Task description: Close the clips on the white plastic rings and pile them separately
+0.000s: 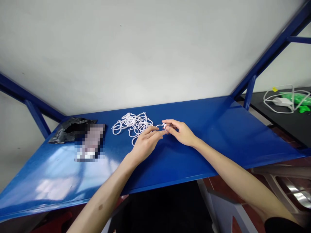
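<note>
My right hand (181,132) pinches a small white plastic curtain ring (159,125) by its eyelet end, between thumb and fingertips. From the left, my left hand (148,142) meets it, its fingers closed around the near side of the same ring; its fingertips partly hide the ring. Both hands are just above the blue tabletop (194,161). A loose pile of several more white curtain rings (130,120) lies directly beyond and left of my left hand, some overlapping.
A black plastic bag (69,129) lies at the table's left, beside a blurred-out flat object (92,140). Blue metal braces (250,92) rise at both ends. To the right, a dark table (269,111) bears a white charger with cable (283,102) and green plastic (297,97).
</note>
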### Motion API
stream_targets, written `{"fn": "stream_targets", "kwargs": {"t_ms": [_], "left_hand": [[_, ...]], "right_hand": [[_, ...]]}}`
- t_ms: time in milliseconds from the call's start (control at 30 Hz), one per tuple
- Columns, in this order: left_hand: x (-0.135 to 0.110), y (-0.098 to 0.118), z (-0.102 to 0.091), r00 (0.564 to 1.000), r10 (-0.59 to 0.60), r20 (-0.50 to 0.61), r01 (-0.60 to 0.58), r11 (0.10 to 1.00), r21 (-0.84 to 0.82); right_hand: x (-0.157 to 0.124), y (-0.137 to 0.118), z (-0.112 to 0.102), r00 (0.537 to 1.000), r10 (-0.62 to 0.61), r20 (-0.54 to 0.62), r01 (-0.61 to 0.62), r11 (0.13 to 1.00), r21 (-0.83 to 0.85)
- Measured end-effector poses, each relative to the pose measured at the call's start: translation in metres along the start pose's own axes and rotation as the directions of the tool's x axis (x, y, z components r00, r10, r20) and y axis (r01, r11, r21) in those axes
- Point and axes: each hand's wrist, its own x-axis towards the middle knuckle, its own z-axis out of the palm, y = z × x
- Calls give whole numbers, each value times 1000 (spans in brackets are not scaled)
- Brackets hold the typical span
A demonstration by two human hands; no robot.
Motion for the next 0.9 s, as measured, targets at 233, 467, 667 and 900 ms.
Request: {"fn": "stream_targets", "kwargs": {"t_ms": [233,467,667,900], "left_hand": [[2,2,0,999,-27,35,29,999,-43],[3,5,2,1000,-12,14,13,998,-57],[5,11,0,980,-177,-93,169,982,-86],[2,2,5,890,-454,48,456,882,-119]], "right_hand": [[0,2,5,992,116,49,-116,993,0],[1,3,10,996,88,18,-87,994,-71],[1,3,3,998,-40,-53,28,977,-211],[-1,4,1,992,-125,28,126,913,-387]]}}
